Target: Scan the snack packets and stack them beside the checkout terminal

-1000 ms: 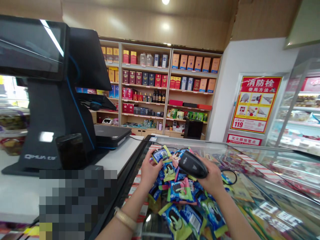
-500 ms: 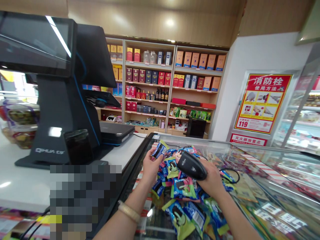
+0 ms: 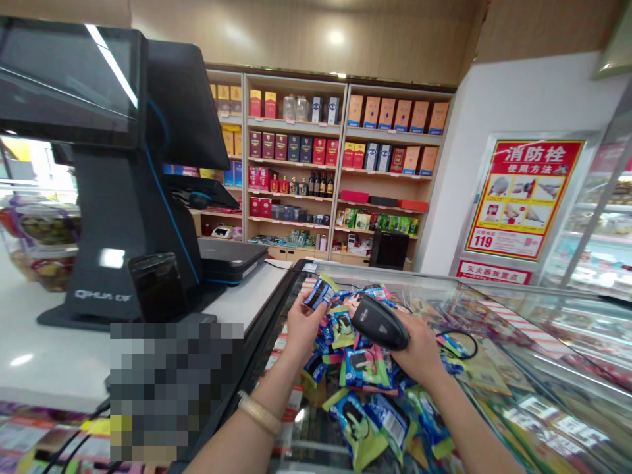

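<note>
Pinched in the fingers of my left hand (image 3: 302, 329) is a small blue-and-green snack packet (image 3: 320, 293), its barcode side partly showing. My right hand (image 3: 419, 349) is wrapped round a black barcode scanner (image 3: 379, 321), whose head points left toward that packet. A short gap separates the scanner from the packet. Beneath both hands, many similar snack packets (image 3: 365, 368) lie in a loose pile on the glass-topped counter (image 3: 306, 454). The scanner's handle is hidden by my right palm.
On the white counter (image 3: 29, 368) to the left stand a dark cash register (image 3: 128, 263) and plastic jars (image 3: 49, 230). A black cable (image 3: 471, 339) loops right of my right hand. Shelves of boxes and bottles (image 3: 296, 148) line the back wall, beside a red fire-hydrant poster (image 3: 526, 201).
The view has shifted slightly. Both hands keep nearly the same places over the pile, with the packet and the scanner still held.
</note>
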